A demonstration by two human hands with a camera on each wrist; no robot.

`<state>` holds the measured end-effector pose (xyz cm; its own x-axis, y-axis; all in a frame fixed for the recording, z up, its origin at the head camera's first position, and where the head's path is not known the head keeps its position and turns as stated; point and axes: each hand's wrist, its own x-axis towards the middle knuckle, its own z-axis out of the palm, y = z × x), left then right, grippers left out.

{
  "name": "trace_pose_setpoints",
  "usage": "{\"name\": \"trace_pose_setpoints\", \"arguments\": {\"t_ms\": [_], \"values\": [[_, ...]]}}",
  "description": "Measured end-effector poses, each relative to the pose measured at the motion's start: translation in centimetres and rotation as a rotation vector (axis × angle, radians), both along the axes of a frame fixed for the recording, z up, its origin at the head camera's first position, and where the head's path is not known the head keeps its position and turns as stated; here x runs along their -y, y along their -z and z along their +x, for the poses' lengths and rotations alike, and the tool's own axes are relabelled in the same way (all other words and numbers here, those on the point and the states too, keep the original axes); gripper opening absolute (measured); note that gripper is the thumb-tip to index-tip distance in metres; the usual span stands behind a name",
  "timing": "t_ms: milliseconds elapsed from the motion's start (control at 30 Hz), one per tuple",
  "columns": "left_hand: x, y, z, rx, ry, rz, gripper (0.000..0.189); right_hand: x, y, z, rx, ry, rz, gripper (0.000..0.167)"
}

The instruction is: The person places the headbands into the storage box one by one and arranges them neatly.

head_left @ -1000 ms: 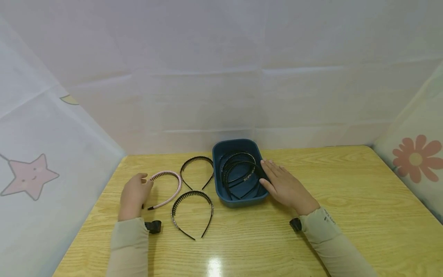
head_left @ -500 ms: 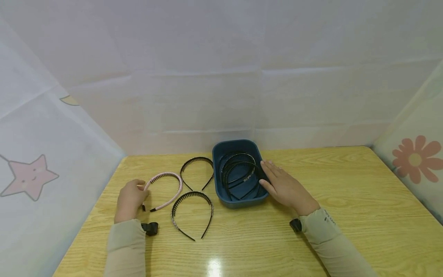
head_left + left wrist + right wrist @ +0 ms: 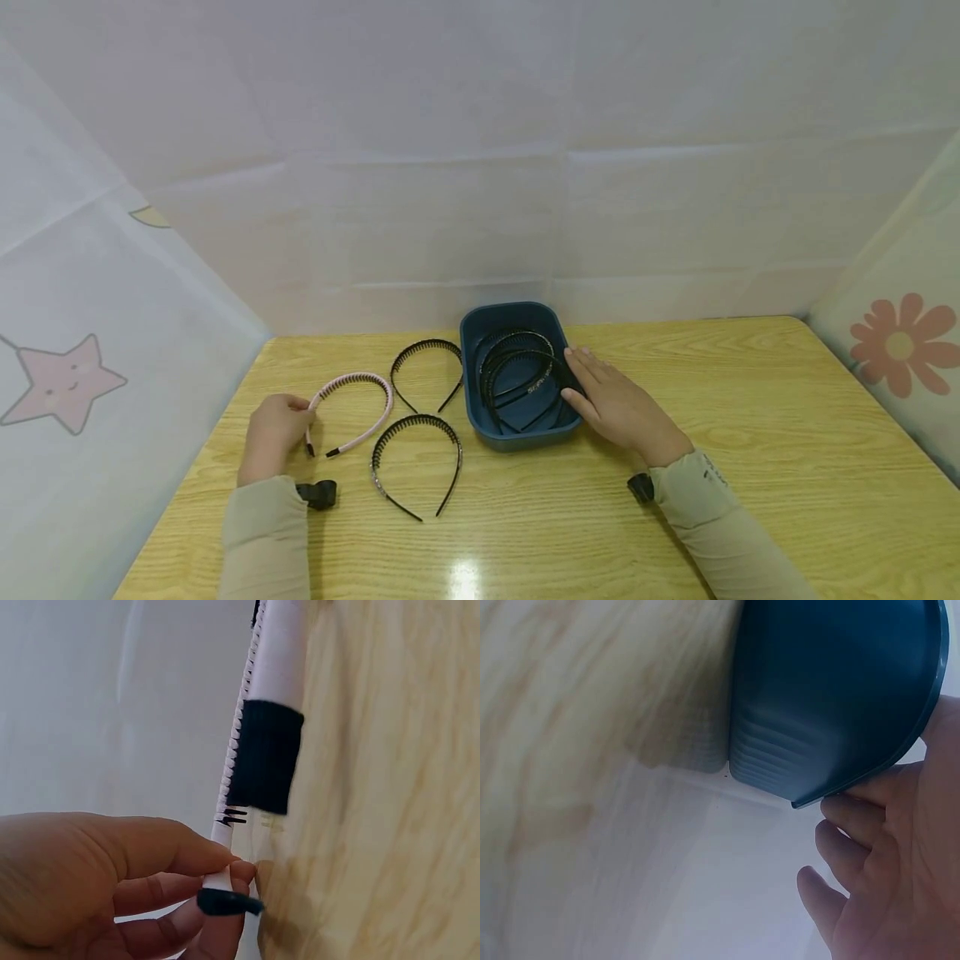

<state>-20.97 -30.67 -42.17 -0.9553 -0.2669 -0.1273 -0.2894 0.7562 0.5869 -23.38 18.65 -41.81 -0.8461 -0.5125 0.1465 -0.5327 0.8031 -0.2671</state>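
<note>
At lower left, the left hand (image 3: 275, 429) pinches one end of the pink headband (image 3: 354, 377), smooth-covered, black-tipped, toothed inside; handling it looks like the step in hand, and lifting would call for a firm grip. Near centre lie two toothed black headbands (image 3: 417, 418) (the lower one glittery). Rightward, the right hand (image 3: 621, 410) rests straight-fingered against a smooth blue bin (image 3: 521, 444) of dark bands (image 3: 523, 352).

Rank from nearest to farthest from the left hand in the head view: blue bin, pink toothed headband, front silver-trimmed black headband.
1. Pink toothed headband: pinched by the left hand.
2. Front silver-trimmed black headband: right of the pink one.
3. Blue bin: farthest right, against the right hand.
</note>
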Motion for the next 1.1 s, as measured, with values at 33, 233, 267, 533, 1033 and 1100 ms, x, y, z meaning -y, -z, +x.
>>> {"name": "trace_pose_setpoints", "arguments": {"t_ms": [33, 233, 267, 533, 1033, 1100], "values": [[0.1, 0.0, 0.0, 0.003, 0.000, 0.007, 0.039, 0.0, 0.0, 0.0, 0.000, 0.000, 0.001, 0.067], [0.8, 0.2, 0.1, 0.027, -0.008, 0.135, 0.037, 0.1, -0.1, 0.0, -0.014, -0.002, 0.016, 0.068], [0.9, 0.3, 0.0, 0.035, -0.011, 0.166, 0.037, 0.1, -0.1, 0.0, -0.015, -0.002, 0.018, 0.068], [1.5, 0.1, 0.2, 0.064, -0.023, 0.272, 0.039, 0.1, -0.1, 0.0, -0.010, 0.004, 0.024, 0.068], [0.1, -1.8, 0.0, 0.046, -0.037, 0.405, 0.049, 0.1, -0.1, 0.0, -0.015, 0.000, 0.027, 0.069], [-0.3, -2.0, 0.0, 0.037, -0.027, 0.427, 0.050, 0.1, -0.1, 0.0, -0.014, -0.002, 0.025, 0.068]]}}
